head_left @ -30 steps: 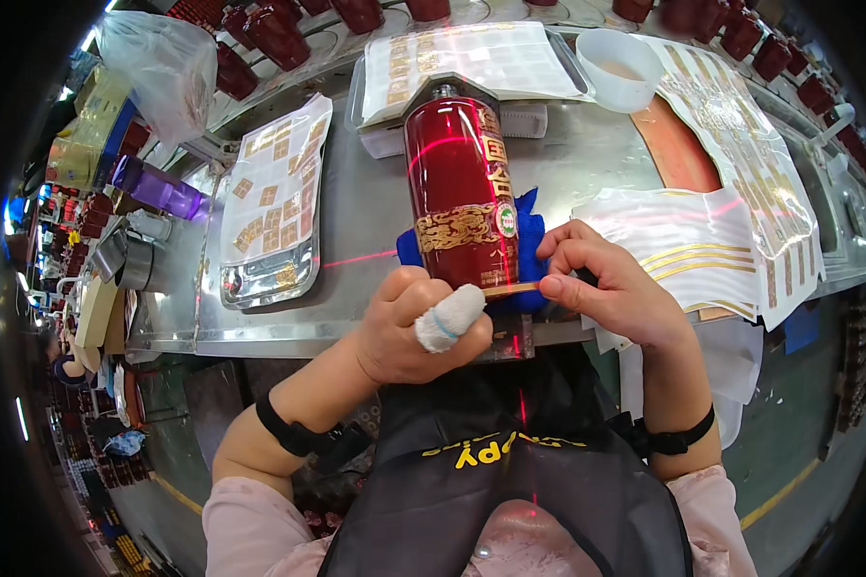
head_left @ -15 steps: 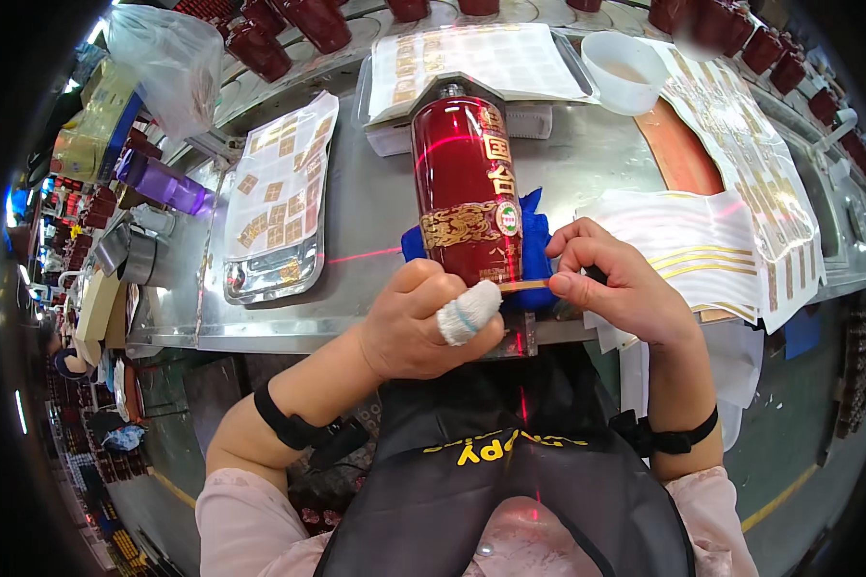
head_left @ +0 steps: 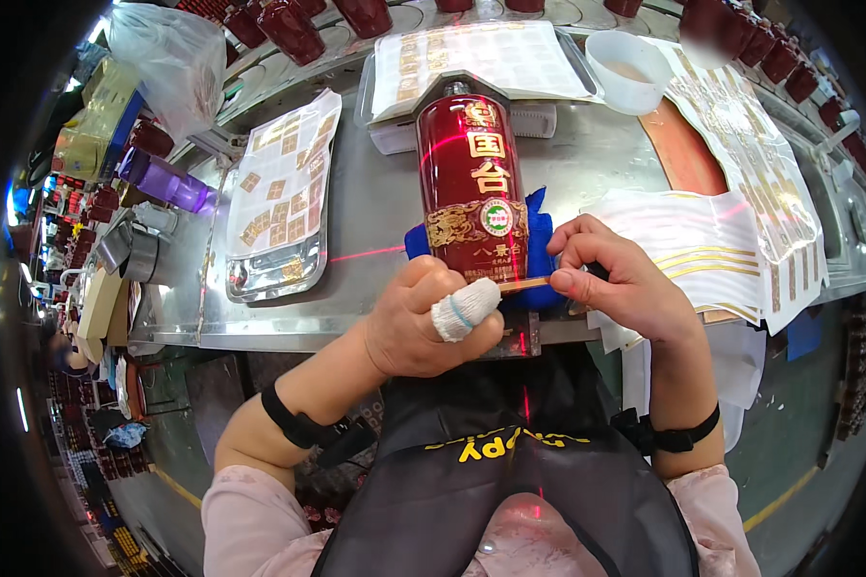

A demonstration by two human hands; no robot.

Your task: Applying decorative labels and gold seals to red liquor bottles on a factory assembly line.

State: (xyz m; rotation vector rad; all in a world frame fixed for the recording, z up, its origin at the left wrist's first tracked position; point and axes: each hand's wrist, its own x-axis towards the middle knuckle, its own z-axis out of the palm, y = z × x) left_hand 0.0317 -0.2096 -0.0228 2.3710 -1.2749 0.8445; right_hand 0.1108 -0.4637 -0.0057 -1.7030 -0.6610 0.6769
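Note:
A dark red bottle point(head_left: 443, 183) with gold lettering and a round green-and-white emblem lies on its side on a blue cloth point(head_left: 537, 231), its neck pointing away from me. Across its near end stretches a narrow gold strip point(head_left: 525, 285). My left hand point(head_left: 419, 322) is closed at the strip's left end, one digit wearing a white finger cover point(head_left: 466, 311); its other fingers curl out of sight. On the other side, my right hand point(head_left: 625, 284) pinches the strip's right end between thumb and finger.
Sheets of gold labels lie on a left tray point(head_left: 284, 274) and a far tray point(head_left: 587, 72). A white tub point(head_left: 628, 72) stands beside the far one. Strip sheets point(head_left: 693, 231) cover the right side. Red bottles point(head_left: 289, 31) line the conveyor behind.
The bottle has turned about its length, so its lettering and emblem sit further left. Both hands hold nearly the same place on the strip. Bottles on the conveyor have shifted right.

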